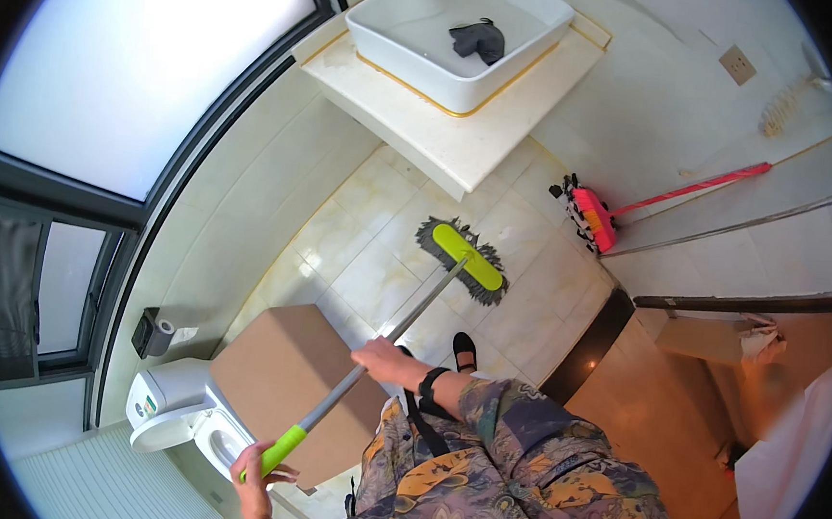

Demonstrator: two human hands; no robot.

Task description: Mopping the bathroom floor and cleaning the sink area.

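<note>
A flat mop (467, 256) with a lime green head and grey fringe lies on the pale tiled floor. Its grey pole slants down to the left and ends in a green grip. Round the middle of the pole my right hand (382, 358) is closed, with a dark band on that wrist. Lower left, my left hand (254, 475) is wrapped about the green grip near its end. A large brown cardboard box (278, 370) stands beneath the pole, and my dark shoe (466, 351) shows close to the mop head.
A white basin (419, 72) on a stone counter (443, 150) holds a dark grey cloth (479, 41). A pink brush head with red handle (595, 220) leans by the right wall. The toilet (170, 397) is left of the box. A dark threshold (589, 344) borders orange-brown flooring.
</note>
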